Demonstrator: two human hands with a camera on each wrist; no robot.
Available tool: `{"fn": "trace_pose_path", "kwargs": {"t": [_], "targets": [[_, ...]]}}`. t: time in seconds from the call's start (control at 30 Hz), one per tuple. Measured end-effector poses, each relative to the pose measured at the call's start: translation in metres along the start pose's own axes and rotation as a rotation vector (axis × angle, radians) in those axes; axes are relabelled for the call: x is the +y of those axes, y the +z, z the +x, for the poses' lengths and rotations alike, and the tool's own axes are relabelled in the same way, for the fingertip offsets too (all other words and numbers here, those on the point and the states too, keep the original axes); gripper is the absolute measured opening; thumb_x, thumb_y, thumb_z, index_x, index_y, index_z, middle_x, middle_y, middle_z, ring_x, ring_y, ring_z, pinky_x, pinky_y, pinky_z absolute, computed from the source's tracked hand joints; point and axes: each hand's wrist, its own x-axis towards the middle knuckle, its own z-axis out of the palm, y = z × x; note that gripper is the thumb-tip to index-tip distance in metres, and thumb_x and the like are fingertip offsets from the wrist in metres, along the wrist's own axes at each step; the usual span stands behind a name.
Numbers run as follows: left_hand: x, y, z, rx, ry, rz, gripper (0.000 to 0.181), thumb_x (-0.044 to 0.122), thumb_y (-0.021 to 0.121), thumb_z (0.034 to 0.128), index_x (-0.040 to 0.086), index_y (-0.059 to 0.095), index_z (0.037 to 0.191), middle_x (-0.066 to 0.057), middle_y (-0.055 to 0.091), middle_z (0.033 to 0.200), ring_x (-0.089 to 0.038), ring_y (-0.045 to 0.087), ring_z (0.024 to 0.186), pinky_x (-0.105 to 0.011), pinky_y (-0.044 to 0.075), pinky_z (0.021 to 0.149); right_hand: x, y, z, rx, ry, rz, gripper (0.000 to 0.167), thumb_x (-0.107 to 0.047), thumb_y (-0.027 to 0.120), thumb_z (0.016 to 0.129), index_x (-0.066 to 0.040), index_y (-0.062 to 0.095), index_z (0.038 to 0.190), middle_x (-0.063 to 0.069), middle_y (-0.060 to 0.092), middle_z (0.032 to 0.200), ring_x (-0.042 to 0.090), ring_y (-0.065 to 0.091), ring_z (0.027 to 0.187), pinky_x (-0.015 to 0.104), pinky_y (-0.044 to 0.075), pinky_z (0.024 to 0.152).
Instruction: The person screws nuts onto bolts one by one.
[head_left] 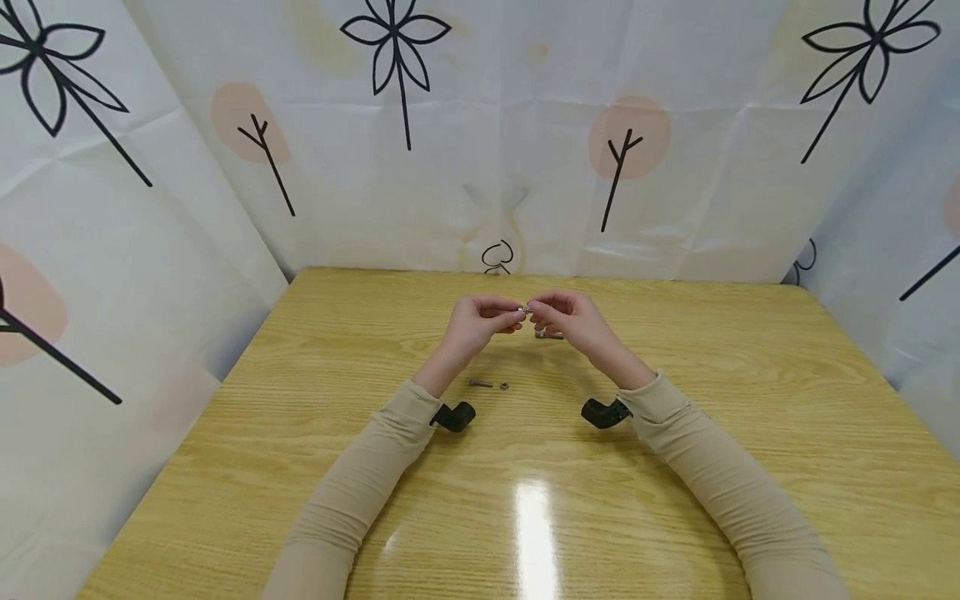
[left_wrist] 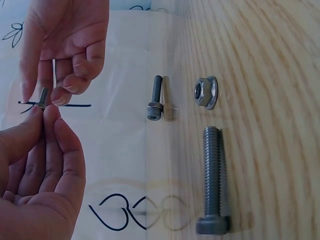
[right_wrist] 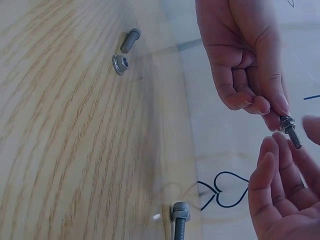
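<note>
Between the thumb and fingers of my left hand (head_left: pixel 483 323) is a small bolt (right_wrist: pixel 294 136) carrying a nut (right_wrist: pixel 287 124), its threaded end pointing toward the other hand. My right hand (head_left: pixel 573 321) surrounds that threaded end with thumb and fingers parted; in the right wrist view a gap shows between them and the bolt. On the table below lie a loose bolt (left_wrist: pixel 212 172) and a flange nut (left_wrist: pixel 206 93), side by side but apart. Farther back, partly behind my right hand in the head view, lies another bolt (left_wrist: pixel 157 92) with a nut on it, against its head.
The wooden table (head_left: pixel 300 433) reaches to a patterned white cloth (head_left: pixel 450 192) hanging behind it and at both sides. Black wrist-worn devices, one at the left cuff (head_left: pixel 456 417) and one at the right cuff (head_left: pixel 604 413), jut inward over the table.
</note>
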Motion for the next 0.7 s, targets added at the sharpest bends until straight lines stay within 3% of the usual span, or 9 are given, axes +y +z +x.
{"fn": "trace_pose_path", "kwargs": {"t": [0.17, 0.3, 0.43, 0.7], "targets": [[0.0003, 0.0011, 0.0001, 0.004, 0.002, -0.011, 0.016, 0.004, 0.072, 0.0856, -0.005, 0.072, 0.098, -0.015, 0.072, 0.089, -0.023, 0.070, 0.078, -0.046, 0.058, 0.082, -0.0006, 0.0005, -0.0009, -0.032, -0.028, 0.031, 0.026, -0.006, 0.065, 0.092, 0.004, 0.061, 0.116, 0.021, 0.063, 0.105, 0.021, 0.065, 0.084, 0.053, 0.055, 0.082], [0.0002, 0.0018, -0.0002, 0.005, -0.006, 0.000, 0.015, 0.005, 0.072, 0.0858, -0.004, 0.073, 0.098, -0.015, 0.071, 0.090, -0.026, 0.070, 0.080, -0.044, 0.059, 0.081, 0.0002, 0.0001, -0.0002, -0.038, -0.030, -0.006, 0.022, -0.013, 0.062, 0.095, 0.002, 0.065, 0.111, 0.026, 0.063, 0.104, 0.030, 0.063, 0.087, 0.055, 0.053, 0.082], [0.0000, 0.0018, 0.0000, 0.006, -0.014, 0.010, 0.016, 0.007, 0.071, 0.0863, -0.003, 0.073, 0.099, -0.016, 0.071, 0.091, -0.028, 0.069, 0.082, -0.042, 0.059, 0.080, 0.0010, -0.0004, 0.0002, -0.025, -0.012, -0.030, 0.029, -0.024, 0.059, 0.098, 0.001, 0.065, 0.111, 0.026, 0.063, 0.100, 0.034, 0.061, 0.087, 0.056, 0.053, 0.081], [0.0007, 0.0031, 0.0006, 0.002, -0.009, -0.008, 0.017, 0.005, 0.072, 0.0855, -0.005, 0.073, 0.099, -0.016, 0.071, 0.090, -0.029, 0.069, 0.082, -0.045, 0.058, 0.081, 0.0020, -0.0010, -0.0010, -0.011, -0.023, 0.002, 0.026, -0.013, 0.067, 0.092, 0.000, 0.063, 0.114, 0.019, 0.064, 0.108, 0.042, 0.059, 0.098, 0.055, 0.052, 0.084]]}}
